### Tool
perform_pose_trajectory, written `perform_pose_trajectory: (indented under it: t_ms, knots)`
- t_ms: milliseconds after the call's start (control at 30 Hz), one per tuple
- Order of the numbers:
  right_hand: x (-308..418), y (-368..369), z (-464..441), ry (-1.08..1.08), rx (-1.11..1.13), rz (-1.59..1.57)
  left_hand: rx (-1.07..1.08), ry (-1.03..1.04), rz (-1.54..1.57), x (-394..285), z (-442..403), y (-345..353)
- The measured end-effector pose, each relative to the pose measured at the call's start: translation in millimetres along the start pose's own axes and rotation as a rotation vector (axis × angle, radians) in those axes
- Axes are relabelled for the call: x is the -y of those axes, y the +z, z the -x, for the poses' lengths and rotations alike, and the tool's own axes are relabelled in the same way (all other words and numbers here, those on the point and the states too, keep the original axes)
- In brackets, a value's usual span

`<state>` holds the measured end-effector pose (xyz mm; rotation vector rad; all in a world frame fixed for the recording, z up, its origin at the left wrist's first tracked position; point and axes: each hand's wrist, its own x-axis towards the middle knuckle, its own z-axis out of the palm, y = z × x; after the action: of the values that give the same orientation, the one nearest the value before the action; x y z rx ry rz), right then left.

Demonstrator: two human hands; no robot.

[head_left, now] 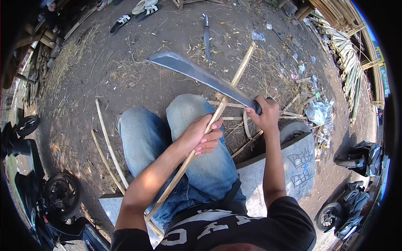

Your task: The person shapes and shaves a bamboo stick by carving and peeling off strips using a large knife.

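My left hand (204,136) is closed around a long pale bamboo strip (172,184), which slants from beside my hip up past my knees. In my right hand (265,113) is the dark handle of a machete (190,70). Its broad curved blade points to the upper left and crosses the upper part of the strip. From this angle I cannot tell whether the blade touches it. Both hands are above my jeans-covered knees (188,109).
A second long knife (206,37) lies on the dirt ahead, near sandals (146,10). Thin strips (109,142) lean at my left. Bamboo poles (347,54) are piled at the right. Plastic litter (318,112) lies nearby. Motorcycles (60,196) stand at both sides. I sit on a concrete block (293,165).
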<state>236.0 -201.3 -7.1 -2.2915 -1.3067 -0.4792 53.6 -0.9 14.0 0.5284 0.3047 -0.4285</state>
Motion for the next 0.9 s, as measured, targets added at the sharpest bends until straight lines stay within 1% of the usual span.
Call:
perform_pose_trajectory:
  t_ms: [33,67,133,167,233,267,333,367,400,467,500,567,600,667,700,733,800,833,867,900]
  knots:
    - [-7,-3,-1,-0.041,-0.021,0.000,0.006,-0.003,-0.023,2,1,-1]
    - [-20,-1,-4,-0.031,-0.017,0.000,0.005,-0.014,-0.022,4,2,-2]
    - [-50,3,-15,0.381,-0.029,0.032,0.002,-0.047,-0.060,4,3,-1]
    - [-68,5,-19,0.379,-0.036,0.042,0.012,-0.045,-0.065,4,2,1]
    - [-86,6,-35,0.667,-0.144,0.106,0.033,-0.004,-0.143,2,1,2]
    - [-89,9,-35,0.658,-0.158,0.103,0.035,0.008,-0.154,-2,-1,2]
    - [-73,6,-24,0.771,-0.207,-0.010,0.016,0.042,-0.115,-1,-4,3]
    - [-78,17,-13,0.716,-0.271,-0.124,0.032,0.060,-0.078,1,-7,-2]
    - [-75,18,-7,0.709,-0.264,-0.124,0.030,0.066,-0.070,1,-7,-1]
    - [-58,23,10,0.996,-0.266,-0.385,-0.018,0.076,-0.075,0,-5,5]
    - [-45,23,18,1.002,-0.262,-0.389,-0.025,0.071,-0.075,0,-5,7]
    - [-18,14,34,0.977,-0.325,-0.686,-0.068,0.084,-0.094,3,-7,9]
    - [-13,12,46,0.988,-0.326,-0.680,-0.066,0.072,-0.092,4,-8,9]
    - [-9,8,66,0.717,-0.261,-0.605,-0.055,0.110,-0.109,4,-8,7]
    - [-8,2,68,0.573,-0.214,-0.456,-0.038,0.108,-0.114,4,-8,8]
    - [-2,-5,62,0.573,-0.216,-0.453,-0.035,0.107,-0.116,4,-8,8]
    - [16,-19,46,0.249,-0.163,-0.132,0.025,0.049,-0.114,4,-8,6]
    - [20,-24,39,0.166,-0.127,-0.024,0.025,0.047,-0.116,4,-6,2]
    - [21,-26,34,0.170,-0.130,-0.024,0.130,0.006,-0.037,4,-5,-5]
    - [22,-26,28,0.105,-0.109,0.019,0.233,-0.036,0.043,5,-4,-12]
